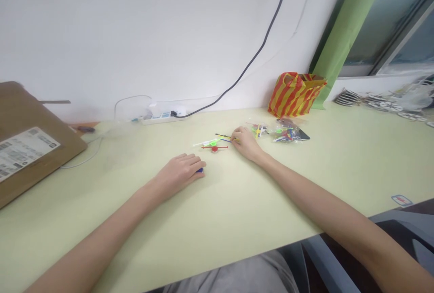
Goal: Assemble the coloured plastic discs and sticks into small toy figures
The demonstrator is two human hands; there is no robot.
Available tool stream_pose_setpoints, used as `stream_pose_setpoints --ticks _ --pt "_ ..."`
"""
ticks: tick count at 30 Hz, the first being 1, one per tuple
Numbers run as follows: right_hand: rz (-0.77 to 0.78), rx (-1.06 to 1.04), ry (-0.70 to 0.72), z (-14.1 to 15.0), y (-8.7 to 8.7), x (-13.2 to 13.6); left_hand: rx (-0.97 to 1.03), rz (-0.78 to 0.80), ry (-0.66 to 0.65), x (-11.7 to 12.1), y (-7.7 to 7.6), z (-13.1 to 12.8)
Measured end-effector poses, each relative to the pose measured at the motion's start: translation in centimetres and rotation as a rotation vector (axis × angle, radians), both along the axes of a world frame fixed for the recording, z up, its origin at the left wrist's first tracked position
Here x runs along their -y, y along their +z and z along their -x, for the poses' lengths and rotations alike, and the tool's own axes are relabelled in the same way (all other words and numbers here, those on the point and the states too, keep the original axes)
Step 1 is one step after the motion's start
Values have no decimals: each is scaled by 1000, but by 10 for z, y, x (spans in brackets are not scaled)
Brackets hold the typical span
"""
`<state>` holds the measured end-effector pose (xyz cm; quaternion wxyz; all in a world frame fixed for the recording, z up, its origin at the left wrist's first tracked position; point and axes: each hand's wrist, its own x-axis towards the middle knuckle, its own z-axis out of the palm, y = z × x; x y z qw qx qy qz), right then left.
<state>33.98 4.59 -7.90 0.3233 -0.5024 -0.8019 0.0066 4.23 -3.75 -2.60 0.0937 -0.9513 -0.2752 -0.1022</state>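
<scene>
My left hand point(183, 173) rests on the table with its fingers closed on a small blue plastic piece point(200, 170), mostly hidden by the fingers. Farther back, my right hand point(246, 144) is curled down at the right end of a group of thin plastic arrow pointers. Its fingertips are pinched, and what lies between them is hidden. A red arrow point(214, 149) with a round hub lies nearest me. Behind it are a green and white one point(212, 143) and a yellow one with a dark tip point(222, 136). A blue pointer's end shows by the right fingertips.
Clear bags of coloured plastic parts point(285, 134) lie right of my right hand, by a dark flat object point(304, 135). A red-and-yellow striped bag point(294, 96) stands behind. A power strip point(164, 116) with a black cable is at the wall; a cardboard box point(34, 121) stands left.
</scene>
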Motion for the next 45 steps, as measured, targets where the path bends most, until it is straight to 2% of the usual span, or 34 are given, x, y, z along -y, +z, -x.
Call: stream_pose_setpoints --ticks 4,9,13,18,21,25,30,35,38,41,45 --pt "-24 -46 -25 2 4 2 97 69 -15 2 -1 -3" --pt "-124 -212 -74 6 21 18 140 219 24 3 -3 -1" --pt "-180 -429 43 25 33 47 157 262 33 3 -6 -1" --pt "-104 -374 262 56 32 79 145 271 35 4 -7 -4" --pt "-142 -371 363 60 31 85 142 238 62 1 -8 -5" --pt "-195 -409 377 54 32 82 120 177 70 -2 -10 -5" --pt "-214 -370 396 56 34 87 126 109 159 -3 -13 -5" --pt "-328 -328 526 66 38 100 380 180 92 1 -14 -5" --pt "-331 -330 533 67 39 104 524 213 70 3 -11 -6" --pt "-320 -351 520 66 39 103 607 177 26 5 -8 -7" --pt "-347 -271 564 64 37 98 641 127 -45 7 -8 -9"
